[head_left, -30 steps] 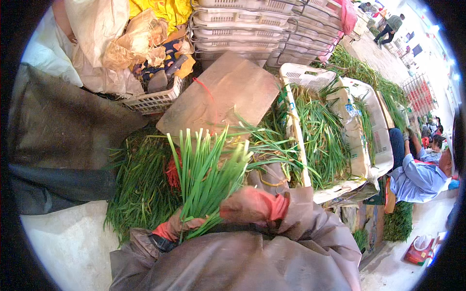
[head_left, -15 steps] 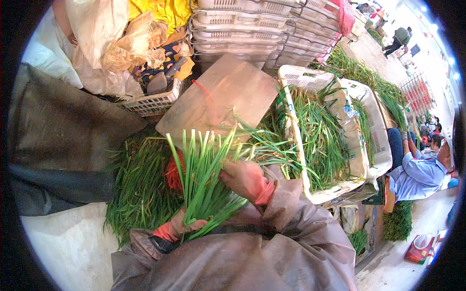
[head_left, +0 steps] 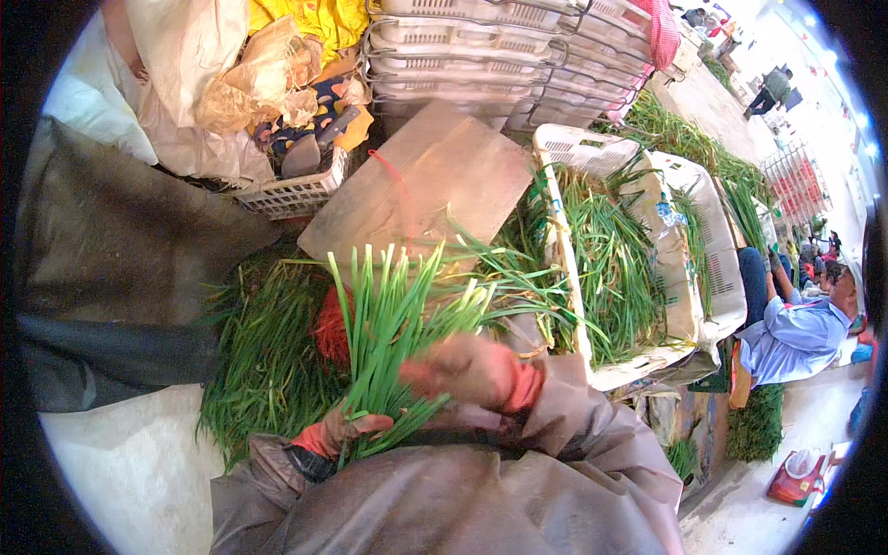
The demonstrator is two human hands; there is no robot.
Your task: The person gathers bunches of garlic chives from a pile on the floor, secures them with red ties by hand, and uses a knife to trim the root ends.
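Observation:
My left hand [head_left: 339, 431], in a reddish glove, is closed around the lower part of a bunch of long green chives [head_left: 384, 319]. Their pale cut ends point up and away from me. Beside the bunch, my right hand [head_left: 467, 368] is smeared by motion, so its grip is unclear. Just beyond that hand a smaller clump of chives [head_left: 467, 310] shows its pale ends. Left of the bunch lies a pile of darker chives [head_left: 268, 356], with a tangle of red string [head_left: 333, 328] at its edge.
A flat brown board [head_left: 416, 185] lies ahead. On the right, a white plastic crate [head_left: 578, 314] holds loose chives. Stacked white crates [head_left: 458, 65] stand at the back. Dark sheeting [head_left: 120, 240] covers the left side. A person in a blue shirt [head_left: 800, 333] sits at the right.
My right hand has shifted slightly right and toward me, away from the top of the bunch. The small clump beside it has moved down and right. My left hand keeps its hold.

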